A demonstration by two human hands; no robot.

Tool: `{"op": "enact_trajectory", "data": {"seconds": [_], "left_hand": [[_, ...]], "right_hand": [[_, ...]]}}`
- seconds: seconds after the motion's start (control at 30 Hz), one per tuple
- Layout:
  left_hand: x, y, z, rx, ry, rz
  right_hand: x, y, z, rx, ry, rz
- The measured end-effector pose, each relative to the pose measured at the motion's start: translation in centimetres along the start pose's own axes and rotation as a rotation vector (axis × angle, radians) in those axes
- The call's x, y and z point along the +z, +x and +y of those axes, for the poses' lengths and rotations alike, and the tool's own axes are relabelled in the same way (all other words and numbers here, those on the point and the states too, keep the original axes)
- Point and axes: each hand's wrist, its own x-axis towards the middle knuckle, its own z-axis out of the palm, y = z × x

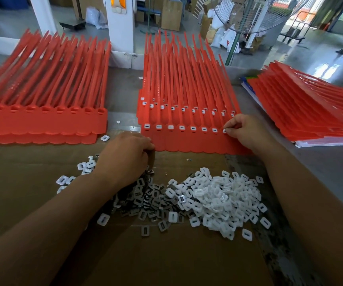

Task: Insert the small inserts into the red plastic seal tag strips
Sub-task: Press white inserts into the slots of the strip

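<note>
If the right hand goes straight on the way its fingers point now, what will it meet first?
Likely the right-end socket of the front red seal tag strip; the right hand pinches a white insert just at it, depth unclear.

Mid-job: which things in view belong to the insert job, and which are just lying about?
Job: middle seal tag strips; left unfilled strips; white inserts pile; grey inserts pile; right hand pinching a white insert.
Lying about: wire fan guard; cardboard box; white sacks; papers.
</note>
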Motion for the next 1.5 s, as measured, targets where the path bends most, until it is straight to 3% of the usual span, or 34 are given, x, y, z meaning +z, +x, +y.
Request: {"op": "enact_trajectory", "data": {"seconds": [0.37,1.5], "left_hand": [[-0.1,0.3,0.0,0.0,-0.003,-0.022],[0.1,0.2,-0.3,0.002,0.01,-0.009]], "right_hand": [[0.3,0.4,-0.1,-0.014,0.0,0.006],[0.1,1.6,-2.2,0.219,-0.065,-0.016]]}}
